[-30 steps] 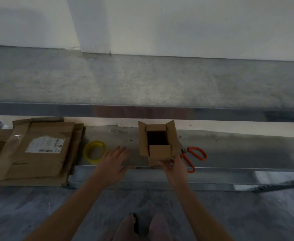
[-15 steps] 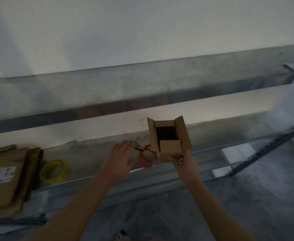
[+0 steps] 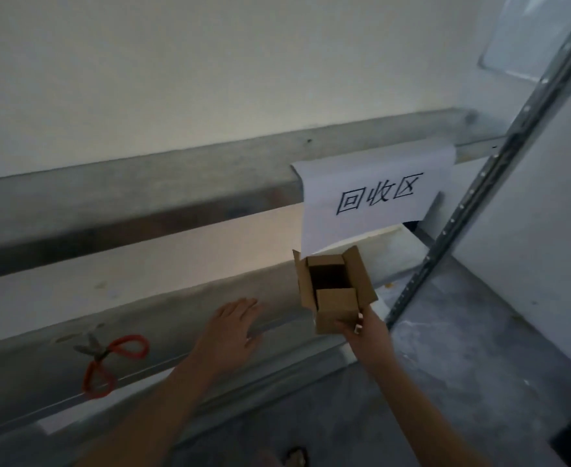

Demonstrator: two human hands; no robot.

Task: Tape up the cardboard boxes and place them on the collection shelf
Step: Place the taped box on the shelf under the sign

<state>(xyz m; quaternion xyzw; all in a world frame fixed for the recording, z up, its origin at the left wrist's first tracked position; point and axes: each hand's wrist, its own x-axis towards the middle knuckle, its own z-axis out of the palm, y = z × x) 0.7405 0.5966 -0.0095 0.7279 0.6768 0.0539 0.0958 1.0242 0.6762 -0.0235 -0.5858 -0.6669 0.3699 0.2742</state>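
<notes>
A small brown cardboard box (image 3: 336,301) with its top flaps standing open hangs above the right part of the lower shelf (image 3: 162,318). My right hand (image 3: 361,326) grips it from below at its near bottom edge. My left hand (image 3: 230,332) is spread flat with straight fingers over the lower shelf's front part, holding nothing. A white paper sign (image 3: 375,197) with black characters hangs from the upper shelf beam (image 3: 142,203) just above the box.
Orange-handled scissors (image 3: 109,358) lie on the lower shelf at the left. A perforated metal upright (image 3: 473,210) rises at the right of the shelf. Grey floor (image 3: 462,382) spreads at the lower right. A foot shows at the bottom edge.
My right hand has carried the open box to the right along the shelf, under the paper sign. The view swung right; the flattened cartons and yellow tape roll left the frame. My left hand followed.
</notes>
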